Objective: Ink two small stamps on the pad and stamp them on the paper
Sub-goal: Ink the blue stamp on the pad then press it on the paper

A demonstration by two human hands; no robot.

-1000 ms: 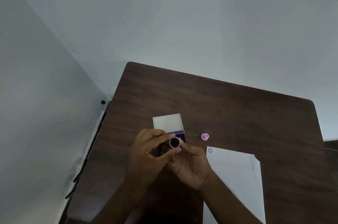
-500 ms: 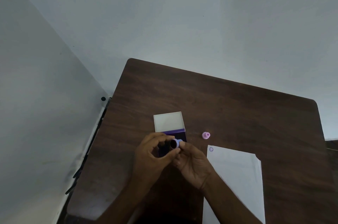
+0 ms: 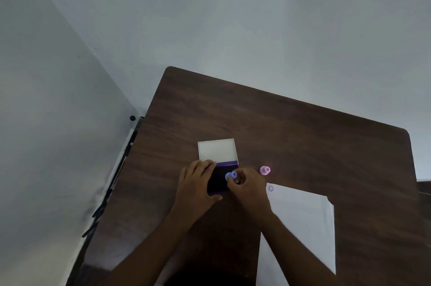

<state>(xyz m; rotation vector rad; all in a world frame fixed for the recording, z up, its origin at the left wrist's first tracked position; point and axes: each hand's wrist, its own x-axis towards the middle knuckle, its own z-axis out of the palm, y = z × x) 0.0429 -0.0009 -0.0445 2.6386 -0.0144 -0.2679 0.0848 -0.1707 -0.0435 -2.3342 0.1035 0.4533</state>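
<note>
The ink pad [image 3: 218, 178] lies open on the dark wooden table [image 3: 291, 136], its dark purple pad near me and its white lid [image 3: 217, 151] folded back. My left hand [image 3: 196, 189] grips the pad's left side and front edge. My right hand [image 3: 247, 186] pinches a small blue stamp [image 3: 231, 176] and holds it down on the pad's right part. A small pink stamp [image 3: 265, 170] stands on the table to the right of the pad. White paper [image 3: 303, 220] lies at the right, with one small purple ring print [image 3: 270, 188] in its top left corner.
The table stands in a corner, with a grey wall behind and another on the left. A dark frame with a black knob [image 3: 132, 118] runs along the table's left edge.
The blue stamp was held up between both hands with its face toward me. Now my right hand has turned it down onto the pad, and my left hand has dropped to grip the pad.
</note>
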